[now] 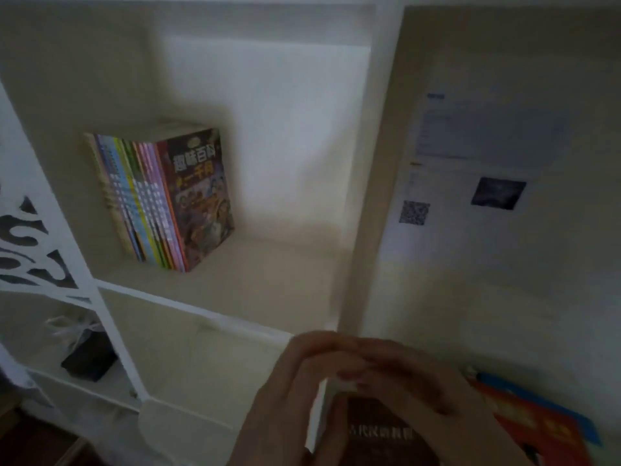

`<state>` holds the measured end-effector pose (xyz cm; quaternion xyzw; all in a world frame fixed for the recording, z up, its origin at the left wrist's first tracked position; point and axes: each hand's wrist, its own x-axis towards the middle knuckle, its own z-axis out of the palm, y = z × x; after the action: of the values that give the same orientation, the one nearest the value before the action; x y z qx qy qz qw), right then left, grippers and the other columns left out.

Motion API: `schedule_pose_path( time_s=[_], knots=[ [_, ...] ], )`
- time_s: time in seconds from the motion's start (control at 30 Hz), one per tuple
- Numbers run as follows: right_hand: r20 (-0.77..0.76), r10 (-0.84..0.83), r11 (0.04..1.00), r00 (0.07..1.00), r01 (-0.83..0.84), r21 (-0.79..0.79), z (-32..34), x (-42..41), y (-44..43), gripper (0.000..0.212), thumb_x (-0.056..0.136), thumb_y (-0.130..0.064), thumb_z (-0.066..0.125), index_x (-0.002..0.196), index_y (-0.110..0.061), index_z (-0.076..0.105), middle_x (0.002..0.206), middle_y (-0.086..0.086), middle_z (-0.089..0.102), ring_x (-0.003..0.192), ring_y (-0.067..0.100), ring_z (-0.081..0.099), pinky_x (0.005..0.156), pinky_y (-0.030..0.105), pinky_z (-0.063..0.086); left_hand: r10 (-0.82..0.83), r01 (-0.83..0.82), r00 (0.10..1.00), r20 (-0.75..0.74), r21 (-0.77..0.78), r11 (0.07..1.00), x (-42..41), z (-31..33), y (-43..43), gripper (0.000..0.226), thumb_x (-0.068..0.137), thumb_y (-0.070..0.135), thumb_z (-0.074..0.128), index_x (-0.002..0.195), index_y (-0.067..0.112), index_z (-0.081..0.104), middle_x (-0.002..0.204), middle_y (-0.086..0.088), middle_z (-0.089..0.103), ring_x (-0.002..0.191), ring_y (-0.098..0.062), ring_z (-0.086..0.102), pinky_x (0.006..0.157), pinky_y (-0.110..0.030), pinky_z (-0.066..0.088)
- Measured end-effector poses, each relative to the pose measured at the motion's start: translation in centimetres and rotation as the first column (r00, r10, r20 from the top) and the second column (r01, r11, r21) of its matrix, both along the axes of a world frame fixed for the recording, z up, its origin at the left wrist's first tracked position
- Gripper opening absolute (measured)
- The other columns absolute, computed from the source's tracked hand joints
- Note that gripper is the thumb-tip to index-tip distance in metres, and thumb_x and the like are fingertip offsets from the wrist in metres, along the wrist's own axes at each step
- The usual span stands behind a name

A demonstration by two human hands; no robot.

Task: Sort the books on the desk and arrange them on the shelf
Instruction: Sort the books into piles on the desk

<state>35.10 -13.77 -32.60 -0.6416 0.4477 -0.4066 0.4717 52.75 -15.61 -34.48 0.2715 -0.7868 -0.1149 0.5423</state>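
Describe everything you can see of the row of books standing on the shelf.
The row of books is a tight pack of several thin paperbacks, standing upright on the shelf board toward its left. Spines face forward in bands of yellow, blue, green, pink and orange; the rightmost shows a dark, busy cover with large Chinese lettering. The left hand and right hand, holding a dark book lower down, do not touch it.

glossy paper book covers (198,193); matt white shelf (252,284); paper notice (470,196)
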Motion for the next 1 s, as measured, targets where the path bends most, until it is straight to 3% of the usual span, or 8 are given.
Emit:
schedule_pose_path(
  time_s=[0.13, 0.23, 0.33, 0.43, 0.57, 0.67, 0.83, 1.0],
  knots=[
    [-0.120, -0.343, 0.937, 0.932, 0.349, 0.032, -4.4, -8.3, 5.0, 0.048, 0.074, -0.059, 0.072, 0.118, -0.041, 0.065, 0.120, -0.013, 0.068, 0.115, 0.009, 0.062, 0.096, 0.025, 0.050, -0.241, 0.231, 0.965, 0.106, 0.099, 0.968, -7.7, -4.0, 2.9, 0.041, 0.084, 0.009, 0.068, 0.120, 0.027, 0.059, 0.132, 0.014, 0.048, 0.125, -0.001, 0.046, 0.101, -0.010, 0.034],
    [-0.254, -0.507, 0.842, 0.824, 0.536, 0.059, -9.6, -13.6, 8.0, 0.060, 0.057, -0.085, 0.064, 0.113, -0.062, 0.056, 0.125, -0.026, 0.060, 0.120, -0.002, 0.055, 0.100, 0.028, 0.048, -0.421, 0.301, 0.884, 0.206, 0.439, 0.847, -12.5, -8.6, 2.4, 0.051, 0.082, 0.036, 0.053, 0.131, 0.042, 0.042, 0.140, 0.019, 0.032, 0.133, 0.004, 0.032, 0.109, -0.016, 0.029],
    [-0.378, -0.612, 0.722, 0.695, 0.686, 0.092, -14.6, -17.6, 11.6, 0.057, 0.058, -0.089, 0.055, 0.109, -0.065, 0.055, 0.136, -0.024, 0.048, 0.123, -0.002, 0.050, 0.103, 0.024, 0.042, -0.462, 0.162, 0.866, 0.190, 0.768, 0.619, -16.1, -13.0, 1.7, 0.047, 0.074, 0.059, 0.049, 0.119, 0.048, 0.039, 0.135, 0.018, 0.035, 0.123, 0.006, 0.038, 0.107, -0.023, 0.034],
    [-0.501, -0.661, 0.606, 0.559, 0.791, 0.083, -17.9, -19.9, 14.5, 0.087, 0.049, -0.102, 0.032, 0.120, -0.053, 0.044, 0.144, -0.015, 0.038, 0.134, 0.009, 0.038, 0.110, 0.027, 0.032, -0.361, 0.176, 0.929, -0.083, 0.956, 0.234, -18.6, -16.4, 1.4, 0.036, 0.089, 0.031, 0.064, 0.119, 0.029, 0.045, 0.124, 0.008, 0.053, 0.107, -0.004, 0.056, 0.083, -0.012, 0.047],
    [-0.524, -0.696, 0.467, 0.490, 0.864, 0.189, -19.7, -21.7, 15.8, 0.117, 0.053, -0.096, 0.038, 0.147, -0.027, 0.033, 0.155, -0.005, 0.029, 0.143, 0.021, 0.027, 0.117, 0.039, 0.025, -0.337, 0.212, 0.912, -0.235, 0.972, -0.104, -21.5, -18.8, 2.3, 0.042, 0.088, 0.031, 0.065, 0.126, 0.021, 0.051, 0.120, -0.006, 0.066, 0.104, -0.022, 0.067, 0.093, -0.042, 0.053],
    [-0.328, -0.760, 0.427, 0.561, 0.812, 0.399, -19.8, -22.1, 15.4, 0.099, 0.071, -0.066, 0.064, 0.151, -0.022, 0.024, 0.151, 0.001, 0.038, 0.124, 0.015, 0.044, 0.106, 0.033, 0.038, -0.268, 0.144, 0.951, -0.152, 0.988, -0.052, -23.5, -19.0, 3.1, 0.039, 0.089, 0.025, 0.064, 0.124, 0.027, 0.047, 0.115, -0.004, 0.066, 0.099, -0.022, 0.067, 0.094, -0.044, 0.052],
    [-0.233, -0.774, 0.445, 0.588, 0.768, 0.462, -21.0, -23.5, 15.2, 0.102, 0.068, -0.054, 0.073, 0.152, -0.023, 0.023, 0.142, 0.002, 0.049, 0.115, 0.015, 0.053, 0.099, 0.032, 0.046, -0.212, 0.093, 0.974, -0.083, 0.995, 0.035, -24.9, -19.5, 3.6, 0.063, 0.073, 0.033, 0.080, 0.124, 0.036, 0.043, 0.116, -0.004, 0.066, 0.100, -0.021, 0.067, 0.092, -0.045, 0.052],
    [-0.261, -0.745, 0.507, 0.614, 0.775, 0.378, -23.2, -24.2, 15.7, 0.124, 0.037, -0.090, 0.067, 0.143, -0.042, 0.023, 0.136, -0.003, 0.049, 0.120, 0.015, 0.053, 0.103, 0.042, 0.047, -0.238, 0.015, 0.971, 0.032, 0.981, 0.194, -24.6, -24.3, 3.3, 0.124, 0.052, 0.057, 0.086, 0.137, 0.066, -0.004, 0.144, 0.000, 0.043, 0.128, -0.024, 0.047, 0.101, -0.055, 0.042]
  ],
)
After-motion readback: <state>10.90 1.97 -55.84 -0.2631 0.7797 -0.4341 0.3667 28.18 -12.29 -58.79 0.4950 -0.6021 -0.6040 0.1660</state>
